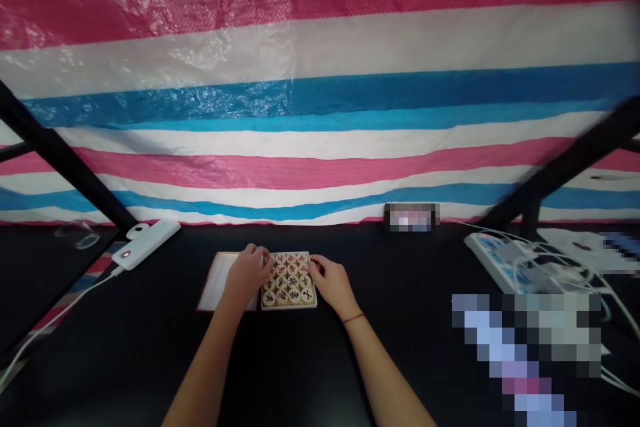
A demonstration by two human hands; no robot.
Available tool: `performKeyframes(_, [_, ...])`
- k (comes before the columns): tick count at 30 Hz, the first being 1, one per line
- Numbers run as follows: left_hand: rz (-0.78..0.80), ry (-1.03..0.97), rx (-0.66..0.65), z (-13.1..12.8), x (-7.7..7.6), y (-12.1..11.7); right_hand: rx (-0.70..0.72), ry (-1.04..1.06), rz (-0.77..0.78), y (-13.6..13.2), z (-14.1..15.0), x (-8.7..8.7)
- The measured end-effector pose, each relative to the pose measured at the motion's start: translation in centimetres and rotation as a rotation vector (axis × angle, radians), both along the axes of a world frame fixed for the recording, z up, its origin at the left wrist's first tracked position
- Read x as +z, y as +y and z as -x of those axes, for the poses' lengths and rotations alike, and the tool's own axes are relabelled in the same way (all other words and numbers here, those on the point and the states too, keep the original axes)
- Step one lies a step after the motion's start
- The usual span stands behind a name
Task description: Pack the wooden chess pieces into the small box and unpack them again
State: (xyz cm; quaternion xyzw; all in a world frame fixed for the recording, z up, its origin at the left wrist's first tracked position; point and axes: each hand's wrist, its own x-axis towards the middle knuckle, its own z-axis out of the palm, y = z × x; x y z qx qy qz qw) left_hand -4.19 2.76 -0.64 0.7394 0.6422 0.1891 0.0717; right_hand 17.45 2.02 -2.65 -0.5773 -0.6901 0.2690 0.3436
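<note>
Box of round pieces [290,307] sits open on the black bench [290,367], left of the middle and closer to the far edge than to the near one. Its pieces [293,282] lie flat in neat rows, some with red marks and some with black. A lid with a white inside [215,283] lies flat by the box's left side.

Both hands are at the box now. The left hand [249,272] reaches over the lid, its bent fingers at the box's far left corner. The right hand [334,285] is at the right edge, near the far right corner, with a red string [353,318] on its wrist. I cannot tell if either hand is pinching a piece or just touching — the fingers hide that.

The pieces are packed close, so moving just one looks like a job for careful fingertips — and for a box that stays still.

A long white device [147,243] lies near the bench's far left corner, and a white power strip [493,260] is toward the right edge.
</note>
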Motion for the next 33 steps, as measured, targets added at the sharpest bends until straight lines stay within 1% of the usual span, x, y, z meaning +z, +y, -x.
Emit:
performKeyframes(4, [-0.007,0.037,0.013,-0.3,-0.1,0.0,-0.002,-0.008,-0.008,0.0,0.1,0.0])
performKeyframes(8, [-0.04,0.046,-0.036,-0.3,0.0,-0.3,-0.003,-0.019,-0.01,-0.1,0.2,-0.1])
performKeyframes(11, [-0.07,0.015,-0.049,-0.3,0.2,-0.6,0.001,0.034,-0.01,0.0,0.0,0.0])
performKeyframes(13, [-0.097,-0.072,-0.038,-0.5,0.5,-0.8,-0.055,0.112,-0.066,-0.1,0.0,0.2])
performKeyframes(15, [-0.114,-0.234,-0.032,-1.0,0.9,-1.1,-0.091,0.159,-0.207,-0.4,0.2,0.8])
performKeyframes(17, [-0.083,-0.421,-0.033,-1.8,1.4,-1.6,-0.031,0.133,-0.367,-0.9,0.9,1.4])
performKeyframes(19, [-0.022,-0.552,-0.055,-2.9,1.7,-2.2,0.09,0.075,-0.471,-1.5,1.7,2.0])
performKeyframes(22, [0.026,-0.666,-0.089,-3.9,1.8,-2.8,0.188,0.049,-0.542,-2.1,2.8,2.4])
performKeyframes(24, [0.017,-0.684,-0.091,-3.9,1.6,-2.8,0.187,0.057,-0.546,-1.8,2.8,2.3])
performKeyframes(25, [0.001,-0.666,-0.082,-3.7,1.4,-2.7,0.147,0.06,-0.528,-1.4,2.6,2.2])
performKeyframes(26, [-0.03,-0.626,-0.066,-3.3,1.2,-2.6,0.079,0.063,-0.502,-0.8,2.2,2.0])
performKeyframes(29, [-0.181,-0.416,0.023,-1.8,0.4,-1.9,-0.218,0.054,-0.398,1.5,0.2,0.8])
performKeyframes(30, [-0.215,-0.335,0.059,-1.3,0.2,-1.7,-0.281,0.017,-0.372,2.3,-0.6,0.3])
performKeyframes(31, [-0.222,-0.259,0.096,-0.9,0.0,-1.6,-0.326,-0.041,-0.333,3.0,-1.2,-0.3])
performKeyframes(33, [-0.172,-0.126,0.151,-0.4,-0.3,-1.5,-0.36,-0.154,-0.244,4.0,-2.2,-1.3])
